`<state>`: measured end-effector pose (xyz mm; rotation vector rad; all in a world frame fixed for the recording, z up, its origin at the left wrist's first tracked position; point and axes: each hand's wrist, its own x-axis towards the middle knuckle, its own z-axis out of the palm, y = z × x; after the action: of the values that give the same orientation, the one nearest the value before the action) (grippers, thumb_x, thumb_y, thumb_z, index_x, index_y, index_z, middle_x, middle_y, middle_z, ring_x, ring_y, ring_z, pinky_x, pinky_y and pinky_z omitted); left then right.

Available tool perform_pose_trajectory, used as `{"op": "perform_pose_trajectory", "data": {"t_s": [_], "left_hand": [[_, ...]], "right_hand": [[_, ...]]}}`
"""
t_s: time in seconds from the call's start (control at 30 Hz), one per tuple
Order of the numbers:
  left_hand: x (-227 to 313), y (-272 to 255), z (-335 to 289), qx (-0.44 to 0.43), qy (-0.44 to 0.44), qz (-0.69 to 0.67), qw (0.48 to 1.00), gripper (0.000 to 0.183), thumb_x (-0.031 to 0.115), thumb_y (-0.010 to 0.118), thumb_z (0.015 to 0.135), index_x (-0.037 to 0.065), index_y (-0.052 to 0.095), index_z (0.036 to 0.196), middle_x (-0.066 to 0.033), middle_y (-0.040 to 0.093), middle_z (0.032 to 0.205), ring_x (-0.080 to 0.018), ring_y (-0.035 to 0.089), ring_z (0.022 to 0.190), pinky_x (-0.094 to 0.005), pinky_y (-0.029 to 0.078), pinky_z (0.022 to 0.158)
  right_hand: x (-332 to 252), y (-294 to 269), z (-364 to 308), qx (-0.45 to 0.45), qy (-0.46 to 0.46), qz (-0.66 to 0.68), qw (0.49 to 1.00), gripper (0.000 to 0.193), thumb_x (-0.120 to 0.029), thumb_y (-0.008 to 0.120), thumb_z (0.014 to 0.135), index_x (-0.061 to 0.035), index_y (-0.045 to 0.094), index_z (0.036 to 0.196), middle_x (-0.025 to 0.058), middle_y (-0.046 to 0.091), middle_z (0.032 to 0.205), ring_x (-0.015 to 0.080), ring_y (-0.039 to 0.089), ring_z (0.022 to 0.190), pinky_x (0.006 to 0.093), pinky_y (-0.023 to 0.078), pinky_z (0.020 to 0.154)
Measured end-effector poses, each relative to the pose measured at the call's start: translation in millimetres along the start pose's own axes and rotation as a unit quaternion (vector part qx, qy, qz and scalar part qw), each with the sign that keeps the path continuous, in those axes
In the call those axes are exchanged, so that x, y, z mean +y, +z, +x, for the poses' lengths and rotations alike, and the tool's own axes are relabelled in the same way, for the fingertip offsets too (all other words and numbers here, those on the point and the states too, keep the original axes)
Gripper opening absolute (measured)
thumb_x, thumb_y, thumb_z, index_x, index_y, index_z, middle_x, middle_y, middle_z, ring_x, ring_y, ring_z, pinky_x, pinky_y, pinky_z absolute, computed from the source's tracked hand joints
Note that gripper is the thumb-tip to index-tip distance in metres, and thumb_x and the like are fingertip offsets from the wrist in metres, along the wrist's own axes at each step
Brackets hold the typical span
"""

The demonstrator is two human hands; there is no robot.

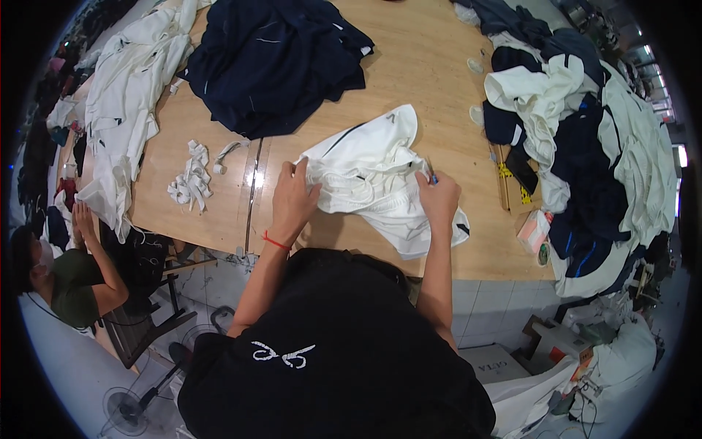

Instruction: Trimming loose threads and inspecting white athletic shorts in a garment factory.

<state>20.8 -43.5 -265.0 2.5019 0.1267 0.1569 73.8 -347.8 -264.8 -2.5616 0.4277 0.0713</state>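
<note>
looking down in the head view, we have the white garment [369, 157] on the table [439, 80] before us, its gathered band [391, 202] between our hands. our left hand [294, 196] pinches its left side and our right hand [440, 199] its right, with a small blue-tipped item [433, 178] there, too small to name. we judge the step to be spreading and lining up the band; the next move calls for even tension. the navy pile [278, 69] crowds the far side, white strips [191, 179] lie left, and mixed clothes [585, 175] hem in the right.
</note>
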Motion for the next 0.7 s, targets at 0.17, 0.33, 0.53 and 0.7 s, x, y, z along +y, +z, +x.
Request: {"op": "perform_pose_trajectory", "data": {"t_s": [0.17,0.33,0.53,0.7], "left_hand": [[-30,7,-2,-0.052,-0.040,0.007,0.998,0.035,0.013,0.078,0.086,0.002,0.074,0.119,-0.0220,0.065,0.107,-0.0453,0.070,0.093,-0.0495,0.057,0.078],[31,-51,41,0.276,0.091,-0.200,0.936,0.031,-0.010,0.073,0.086,0.004,0.080,0.114,-0.0081,0.069,0.095,-0.0126,0.066,0.071,-0.0257,0.054,0.063],[63,-82,60,0.391,0.181,-0.131,0.893,0.029,-0.012,0.073,0.087,0.000,0.076,0.113,-0.0088,0.069,0.098,-0.0146,0.067,0.074,-0.0276,0.057,0.067],[11,-23,8,0.275,0.062,-0.204,0.937,0.019,-0.006,0.068,0.095,-0.003,0.069,0.114,-0.0098,0.071,0.096,-0.0137,0.068,0.080,-0.0279,0.056,0.067]], "right_hand": [[1,-5,-10,-0.017,-0.055,0.281,0.958,0.027,-0.020,0.080,0.094,0.0054,0.072,0.088,0.0007,0.063,0.068,0.0067,0.050,0.066,0.0275,0.045,0.062],[-58,-111,-26,0.187,-0.143,0.362,0.902,0.012,-0.009,0.073,0.101,0.0030,0.074,0.098,-0.0073,0.063,0.082,0.0032,0.049,0.072,0.0210,0.040,0.064],[-58,-140,-46,0.326,-0.140,0.313,0.881,0.011,-0.008,0.071,0.103,0.0026,0.075,0.104,-0.0078,0.062,0.081,0.0024,0.045,0.070,0.0207,0.035,0.061],[2,-69,-79,0.188,0.029,0.341,0.921,0.020,-0.013,0.075,0.101,0.0062,0.078,0.105,-0.0034,0.068,0.086,0.0047,0.054,0.077,0.0233,0.042,0.069]]}}
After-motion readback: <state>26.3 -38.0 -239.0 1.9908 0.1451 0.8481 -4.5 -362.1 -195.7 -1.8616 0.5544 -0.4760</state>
